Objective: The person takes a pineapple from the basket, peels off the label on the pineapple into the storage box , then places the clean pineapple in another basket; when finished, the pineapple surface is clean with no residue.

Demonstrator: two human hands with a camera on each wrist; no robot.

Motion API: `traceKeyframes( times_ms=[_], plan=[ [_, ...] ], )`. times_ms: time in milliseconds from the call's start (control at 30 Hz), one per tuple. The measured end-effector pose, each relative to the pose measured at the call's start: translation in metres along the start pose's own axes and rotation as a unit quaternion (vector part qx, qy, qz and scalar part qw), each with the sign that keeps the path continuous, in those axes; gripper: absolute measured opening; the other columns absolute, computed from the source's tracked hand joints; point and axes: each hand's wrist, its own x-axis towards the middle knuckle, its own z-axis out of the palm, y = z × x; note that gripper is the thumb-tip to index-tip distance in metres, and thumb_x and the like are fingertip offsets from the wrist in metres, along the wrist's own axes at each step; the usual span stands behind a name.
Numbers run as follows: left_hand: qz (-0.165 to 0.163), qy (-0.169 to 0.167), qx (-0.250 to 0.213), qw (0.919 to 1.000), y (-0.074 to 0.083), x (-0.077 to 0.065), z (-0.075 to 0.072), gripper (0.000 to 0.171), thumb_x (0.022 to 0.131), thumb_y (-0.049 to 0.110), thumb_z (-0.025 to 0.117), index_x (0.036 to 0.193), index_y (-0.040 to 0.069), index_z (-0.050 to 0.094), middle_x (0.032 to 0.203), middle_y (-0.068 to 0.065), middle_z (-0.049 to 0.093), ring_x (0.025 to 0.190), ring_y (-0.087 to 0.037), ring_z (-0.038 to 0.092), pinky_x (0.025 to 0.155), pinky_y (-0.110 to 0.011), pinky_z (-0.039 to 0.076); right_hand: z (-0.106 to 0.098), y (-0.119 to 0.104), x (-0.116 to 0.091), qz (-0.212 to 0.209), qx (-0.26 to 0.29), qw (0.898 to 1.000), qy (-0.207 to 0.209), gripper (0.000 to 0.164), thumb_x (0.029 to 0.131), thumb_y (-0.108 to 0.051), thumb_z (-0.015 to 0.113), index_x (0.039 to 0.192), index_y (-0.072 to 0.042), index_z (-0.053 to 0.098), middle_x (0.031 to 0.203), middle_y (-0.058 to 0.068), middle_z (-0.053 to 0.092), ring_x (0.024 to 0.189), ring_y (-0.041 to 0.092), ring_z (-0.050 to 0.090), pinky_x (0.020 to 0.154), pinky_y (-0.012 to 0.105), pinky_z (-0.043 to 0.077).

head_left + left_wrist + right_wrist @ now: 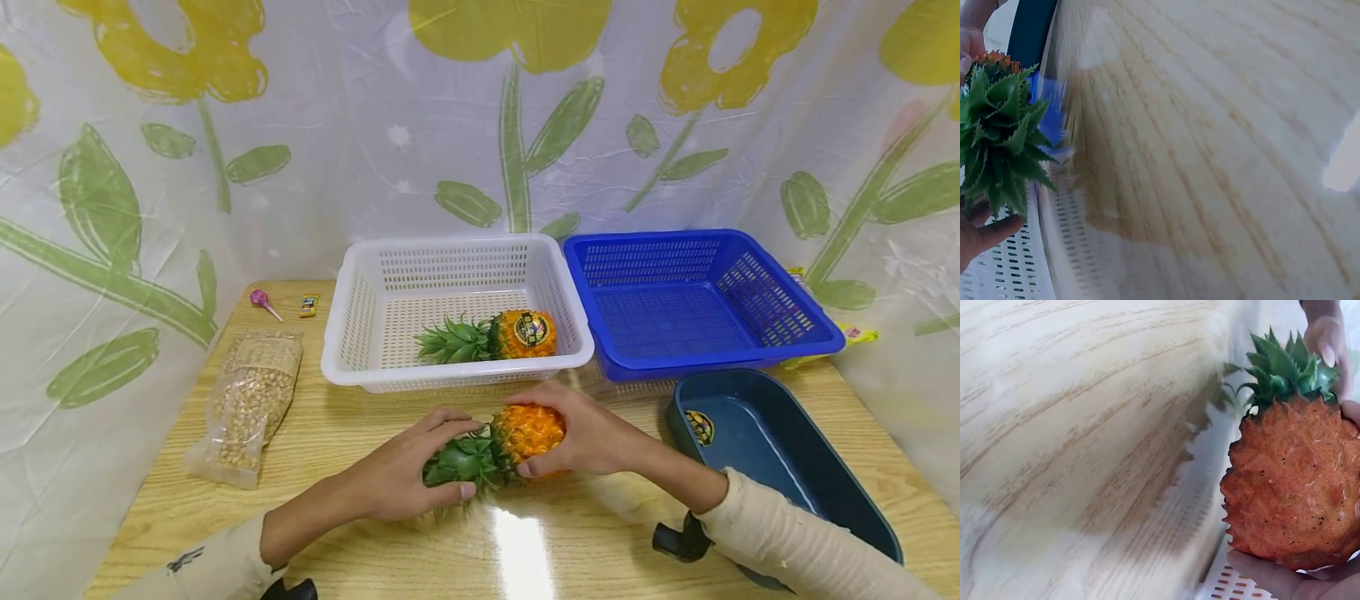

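Note:
A small orange pineapple (531, 433) with a green leafy crown (467, 461) lies sideways between both hands, in front of the white basket. My right hand (581, 433) grips the fruit's body from the right, thumb on the near side and fingers on the far side. Around the crown, my left hand (412, 471) holds the leaves between thumb and fingers. The right wrist view shows the spiky orange skin (1297, 481) close up; the left wrist view shows the crown (1000, 131). Inside the white basket (457, 375) rests a second pineapple (523, 333) with a round label.
A blue basket (697, 362) stands right of the white one. A dark teal tray (832, 467) with a sticker sits at the right, by the right forearm. At the left lie a bag of kernels (251, 400), a lollipop (259, 298) and a small wrapped candy (309, 305).

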Motion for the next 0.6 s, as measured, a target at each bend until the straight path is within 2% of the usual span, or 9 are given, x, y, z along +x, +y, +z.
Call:
traceKeyframes(
  times_ms=[133, 333, 467, 600],
  plan=[
    [0.008, -0.004, -0.004, 1.0, 0.002, -0.001, -0.003, 0.071, 0.091, 0.058, 0.064, 0.152, 0.028, 0.042, 0.154, -0.001, 0.04, 0.139, -0.025, 0.044, 0.107, -0.056, 0.042, -0.004, 0.002, -0.002, -0.019, -0.01, 1.0, 0.004, 0.076, 0.071, -0.039, 0.088, 0.139, -0.023, 0.058, 0.125, 0.003, 0.057, 0.101, 0.017, 0.056, 0.08, 0.03, 0.052],
    [0.013, -0.004, -0.007, 0.9999, 0.006, -0.003, -0.009, 0.067, 0.094, 0.056, 0.061, 0.153, 0.033, 0.038, 0.154, 0.003, 0.039, 0.139, -0.024, 0.044, 0.107, -0.057, 0.042, -0.009, 0.003, -0.006, -0.044, -0.009, 0.999, 0.014, 0.073, 0.071, -0.038, 0.088, 0.137, -0.029, 0.059, 0.119, -0.004, 0.059, 0.1, 0.015, 0.053, 0.076, 0.03, 0.053],
    [0.019, 0.005, -0.012, 0.9997, 0.009, -0.004, -0.015, 0.062, 0.097, 0.054, 0.059, 0.152, 0.035, 0.038, 0.153, 0.004, 0.04, 0.139, -0.025, 0.045, 0.107, -0.058, 0.041, -0.013, 0.004, -0.009, -0.046, -0.004, 0.999, 0.02, 0.072, 0.07, -0.037, 0.088, 0.136, -0.032, 0.059, 0.118, -0.008, 0.061, 0.099, 0.015, 0.053, 0.075, 0.03, 0.054],
    [0.021, 0.023, -0.011, 0.9995, 0.012, -0.004, -0.022, 0.06, 0.098, 0.051, 0.059, 0.151, 0.033, 0.039, 0.153, 0.002, 0.042, 0.14, -0.031, 0.044, 0.107, -0.062, 0.04, -0.018, 0.005, -0.013, -0.045, -0.002, 0.999, 0.021, 0.073, 0.071, -0.035, 0.088, 0.137, -0.033, 0.059, 0.123, -0.006, 0.059, 0.098, 0.015, 0.056, 0.072, 0.03, 0.054]
  ],
)
